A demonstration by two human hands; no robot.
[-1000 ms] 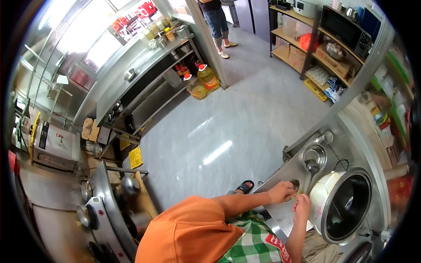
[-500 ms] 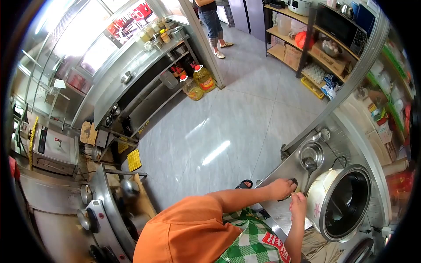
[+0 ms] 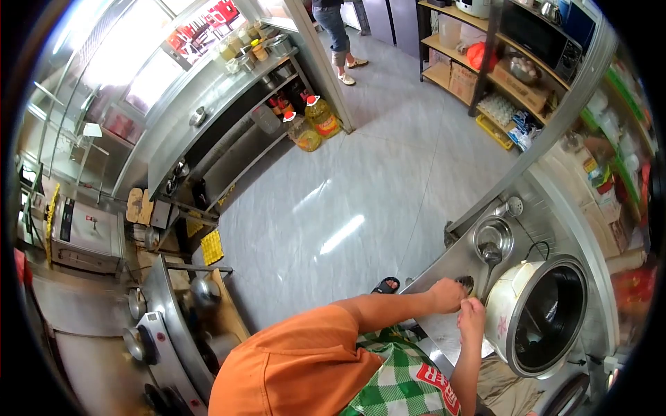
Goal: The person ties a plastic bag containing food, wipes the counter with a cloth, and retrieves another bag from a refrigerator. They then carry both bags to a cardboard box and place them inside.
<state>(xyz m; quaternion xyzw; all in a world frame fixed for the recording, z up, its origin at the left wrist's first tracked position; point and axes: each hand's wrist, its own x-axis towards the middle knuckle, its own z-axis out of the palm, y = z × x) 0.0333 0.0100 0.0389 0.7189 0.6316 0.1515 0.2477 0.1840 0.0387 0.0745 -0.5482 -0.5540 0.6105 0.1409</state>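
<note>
Fingers bunched, left hand and right hand meet; what they pinch, and how finished, I can't tell. Ladle rests in bowl, one o'clock; pot stands uncovered, three o'clock.

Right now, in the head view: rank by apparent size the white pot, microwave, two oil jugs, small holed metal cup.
1. White pot, nearer the camera
2. Microwave
3. Left oil jug and right oil jug: too alike to rank
4. Small holed metal cup

two hands, two oil jugs
</note>
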